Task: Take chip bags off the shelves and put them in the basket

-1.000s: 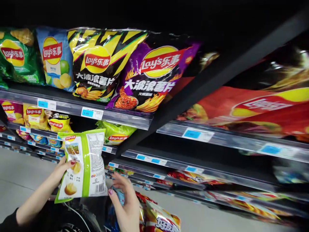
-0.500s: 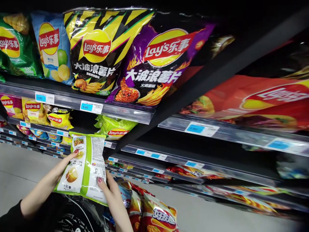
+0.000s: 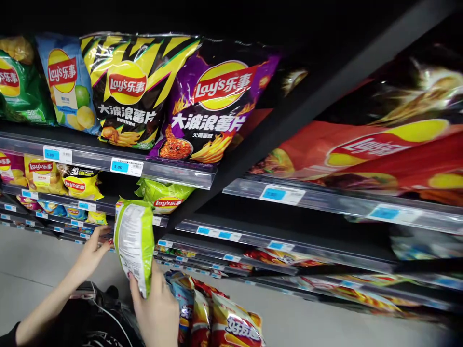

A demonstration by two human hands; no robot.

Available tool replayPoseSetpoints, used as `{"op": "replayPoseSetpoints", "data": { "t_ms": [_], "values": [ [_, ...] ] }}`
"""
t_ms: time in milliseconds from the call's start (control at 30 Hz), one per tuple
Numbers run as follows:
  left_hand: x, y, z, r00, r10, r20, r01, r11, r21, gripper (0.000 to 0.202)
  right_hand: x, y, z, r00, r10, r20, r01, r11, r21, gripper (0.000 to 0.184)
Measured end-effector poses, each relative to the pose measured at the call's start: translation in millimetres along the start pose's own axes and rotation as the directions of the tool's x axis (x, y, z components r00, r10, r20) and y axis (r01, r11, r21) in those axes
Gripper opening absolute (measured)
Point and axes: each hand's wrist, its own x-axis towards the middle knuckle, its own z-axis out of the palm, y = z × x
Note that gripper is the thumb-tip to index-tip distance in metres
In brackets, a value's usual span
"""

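Note:
A green and white chip bag [image 3: 134,243] stands edge-on in front of the lower shelves, its printed back turned left. My right hand [image 3: 154,306] grips its bottom corner, thumb on the face. My left hand [image 3: 92,250] sits just left of the bag with fingers spread, fingertips at or just off its edge. Below my right hand, red and blue snack bags [image 3: 217,318] lie bunched together.
Black shelving [image 3: 173,173] with price tags [image 3: 126,166] carries Lay's bags: a black-yellow one [image 3: 130,91], a purple one [image 3: 213,106], a lime-green one [image 3: 162,195], red ones [image 3: 379,154] at right. A white cable [image 3: 108,318] runs over dark clothing below.
The green bag has been turned from facing me to edge-on. My left hand has come off its face and opened, while my right hand took over the bottom corner.

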Motion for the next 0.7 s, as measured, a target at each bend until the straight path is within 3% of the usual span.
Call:
{"op": "replayPoseSetpoints", "data": {
  "t_ms": [100,167,267,367,500,600,700],
  "values": [
    [-19,-1,5.0,0.974,-0.03,0.225,0.081,0.972,-0.221,0.061,-5,-16,18,0.97,-0.237,-0.053,0.208,0.924,-0.322,0.038],
    [-28,-4,12.1,0.959,-0.019,0.282,0.147,0.885,-0.442,0.074,-6,-26,27,0.945,-0.325,-0.028,0.288,0.871,-0.397,0.042],
    [-26,-13,22.4,0.993,-0.086,0.086,0.12,0.817,-0.564,0.085,-5,-34,35,0.898,-0.439,0.018,0.409,0.822,-0.396,0.043],
    [-6,-21,25.1,0.989,-0.107,-0.103,0.035,0.843,-0.537,0.074,-3,-33,47,0.845,-0.533,0.032,0.511,0.789,-0.343,0.041],
    [34,-19,14.6,0.987,-0.01,-0.162,-0.065,0.891,-0.45,0.065,0,-31,65,0.797,-0.603,-0.044,0.587,0.789,-0.181,0.04],
    [68,-7,0.8,0.983,0.064,-0.174,-0.117,0.944,-0.309,0.061,1,-29,69,0.813,-0.579,0.062,0.579,0.815,0.014,0.048],
    [105,12,-9.0,0.96,0.151,-0.236,-0.191,0.968,-0.161,0.054,-1,-20,66,0.86,-0.468,0.204,0.451,0.883,0.128,0.05]
  ]
}}
